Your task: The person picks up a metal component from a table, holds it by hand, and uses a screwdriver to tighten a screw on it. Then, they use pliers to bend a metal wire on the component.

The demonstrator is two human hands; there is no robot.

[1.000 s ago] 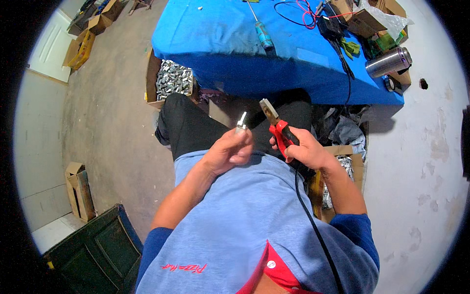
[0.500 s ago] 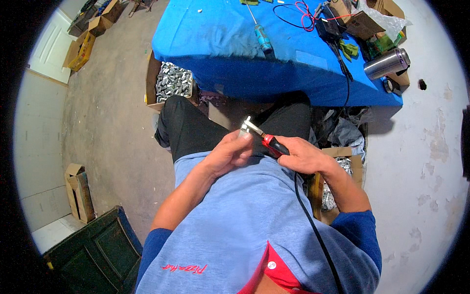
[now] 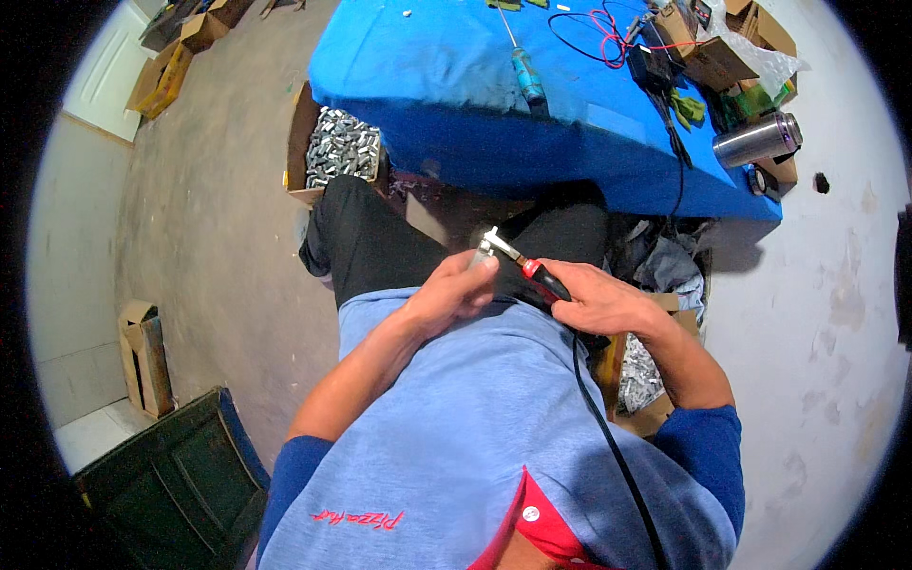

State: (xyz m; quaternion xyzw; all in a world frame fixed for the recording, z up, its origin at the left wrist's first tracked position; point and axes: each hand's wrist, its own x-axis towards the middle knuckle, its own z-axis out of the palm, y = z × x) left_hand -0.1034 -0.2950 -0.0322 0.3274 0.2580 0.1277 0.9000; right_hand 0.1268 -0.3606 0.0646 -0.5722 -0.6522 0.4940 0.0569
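Note:
My left hand [image 3: 454,289] is closed, thumb over fingers, on a small silvery metal part [image 3: 482,256] above my lap. My right hand [image 3: 603,298] is wrapped round the red and black handle of a corded hand tool [image 3: 542,275]. Its bright metal head reaches left to the part and appears to touch it at the upper end. The exact shape of the head, and where it ends and the part starts, are too small to make out. A black cord [image 3: 600,418] runs from the handle down over my shirt.
A blue-covered table [image 3: 437,85] stands ahead, bearing a teal-handled screwdriver [image 3: 528,80], wires and a steel flask [image 3: 758,140]. An open box [image 3: 306,142] of small metal parts sits at its left. Another box [image 3: 655,418] of silvery pieces is beside my right forearm. A wall [image 3: 807,313] rises at right.
The view has shifted slightly. Both hands keep their holds above my lap, and the tool's head stays at the metal part.

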